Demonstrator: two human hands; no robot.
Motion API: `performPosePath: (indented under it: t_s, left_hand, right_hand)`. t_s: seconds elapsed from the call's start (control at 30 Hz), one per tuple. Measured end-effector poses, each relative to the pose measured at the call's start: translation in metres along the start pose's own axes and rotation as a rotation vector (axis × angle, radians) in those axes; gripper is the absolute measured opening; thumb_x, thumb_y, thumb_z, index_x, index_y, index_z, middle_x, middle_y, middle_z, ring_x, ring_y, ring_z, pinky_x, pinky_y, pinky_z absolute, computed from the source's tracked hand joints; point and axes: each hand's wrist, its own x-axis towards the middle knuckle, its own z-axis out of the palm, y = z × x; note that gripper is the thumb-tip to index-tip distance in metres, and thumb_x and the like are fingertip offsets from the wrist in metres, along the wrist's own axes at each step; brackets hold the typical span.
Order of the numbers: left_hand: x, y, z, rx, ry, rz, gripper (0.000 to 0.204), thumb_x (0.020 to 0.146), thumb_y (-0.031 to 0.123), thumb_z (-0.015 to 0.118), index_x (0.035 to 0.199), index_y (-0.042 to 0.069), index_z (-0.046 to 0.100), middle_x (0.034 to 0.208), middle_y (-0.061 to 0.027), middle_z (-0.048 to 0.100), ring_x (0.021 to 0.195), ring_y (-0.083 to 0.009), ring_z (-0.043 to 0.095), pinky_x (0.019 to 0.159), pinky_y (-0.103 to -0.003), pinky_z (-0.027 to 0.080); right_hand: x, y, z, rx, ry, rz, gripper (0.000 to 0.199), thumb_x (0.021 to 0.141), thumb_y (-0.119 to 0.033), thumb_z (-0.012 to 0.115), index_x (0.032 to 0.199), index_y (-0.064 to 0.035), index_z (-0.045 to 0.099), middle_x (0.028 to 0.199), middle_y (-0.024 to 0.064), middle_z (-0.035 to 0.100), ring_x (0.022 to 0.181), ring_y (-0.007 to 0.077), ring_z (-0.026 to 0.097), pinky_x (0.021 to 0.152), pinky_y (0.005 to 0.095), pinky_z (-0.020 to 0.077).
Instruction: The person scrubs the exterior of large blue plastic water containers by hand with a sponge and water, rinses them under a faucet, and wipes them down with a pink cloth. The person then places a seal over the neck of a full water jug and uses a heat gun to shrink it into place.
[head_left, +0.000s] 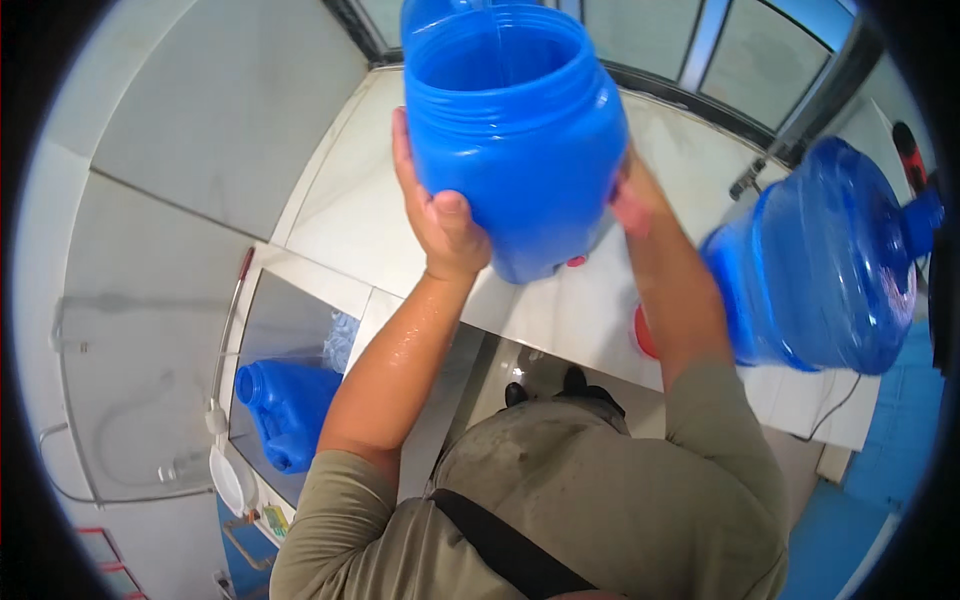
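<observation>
A blue plastic barrel with a wide threaded mouth is tilted toward me above the white counter. Its open top shows a hollow inside. My left hand grips its left side, thumb in front. Against the right side lies my right hand, partly hidden behind the barrel and a little blurred. Another blue translucent piece shows behind the rim at the upper edge; I cannot tell what it is. By the barrel's base is a small red part.
On the right, a large clear-blue water bottle lies on the white counter, near a metal tap. A red round object is partly behind my right forearm. At left, a blue jerrycan sits in the sink, near a white bowl.
</observation>
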Motion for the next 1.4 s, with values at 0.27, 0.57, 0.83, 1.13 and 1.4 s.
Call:
performPosePath:
  t_s: [0.27, 0.57, 0.83, 1.13, 1.4]
  left_hand:
    - [0.004, -0.007, -0.006, 0.105, -0.004, 0.118, 0.104, 0.092, 0.069, 0.049, 0.153, -0.007, 0.014, 0.148, -0.0229, 0.037, 0.138, -0.0317, 0.037, 0.116, -0.045, 0.027]
    - [-0.157, -0.001, 0.047, 0.263, -0.908, 0.221, 0.099, 0.070, 0.045, 0.082, 0.147, 0.003, 0.036, 0.141, -0.0249, 0.043, 0.133, -0.0406, 0.039, 0.111, -0.053, 0.028]
    - [-0.203, -0.042, 0.120, 0.441, -1.234, 0.065, 0.128, 0.050, 0.057, 0.088, 0.151, 0.004, 0.029, 0.142, -0.0252, 0.043, 0.134, -0.0410, 0.040, 0.111, -0.055, 0.026]
    - [-0.161, 0.060, 0.117, 0.034, -1.249, 0.083, 0.112, 0.056, 0.037, 0.092, 0.144, 0.001, 0.032, 0.137, -0.0211, 0.049, 0.131, -0.0356, 0.048, 0.110, -0.048, 0.035]
    - [-0.251, 0.058, 0.154, -0.584, -0.641, -0.591, 0.073, 0.098, 0.017, 0.041, 0.156, 0.000, 0.001, 0.155, -0.0201, 0.033, 0.144, -0.0296, 0.031, 0.119, -0.040, 0.026]
  right_hand:
    - [-0.167, 0.048, -0.010, -0.828, 0.488, -0.057, 0.047, 0.108, -0.036, 0.040, 0.138, -0.0014, 0.050, 0.120, 0.0128, 0.067, 0.112, 0.0222, 0.060, 0.096, 0.0330, 0.0466]
    - [-0.354, -0.007, 0.036, -0.516, 0.688, -0.213, 0.049, 0.109, -0.031, 0.039, 0.148, -0.0025, 0.042, 0.137, 0.0117, 0.055, 0.113, 0.0188, 0.058, 0.097, 0.0318, 0.0457]
    - [-0.409, -0.023, 0.033, -0.323, 0.869, -0.216, 0.052, 0.110, -0.032, 0.033, 0.154, -0.0037, 0.033, 0.141, 0.0118, 0.052, 0.107, 0.0179, 0.058, 0.083, 0.0297, 0.0513]
    - [-0.403, -0.008, -0.018, -1.326, 0.513, -0.336, 0.040, 0.107, -0.022, 0.044, 0.139, 0.0011, 0.047, 0.136, 0.0125, 0.052, 0.118, 0.0238, 0.052, 0.100, 0.0375, 0.0415]
    - [-0.342, 0.066, -0.045, -0.227, 0.725, -0.478, 0.045, 0.110, -0.034, 0.035, 0.133, 0.0011, 0.050, 0.134, 0.0106, 0.053, 0.123, 0.0199, 0.049, 0.106, 0.0337, 0.0374]
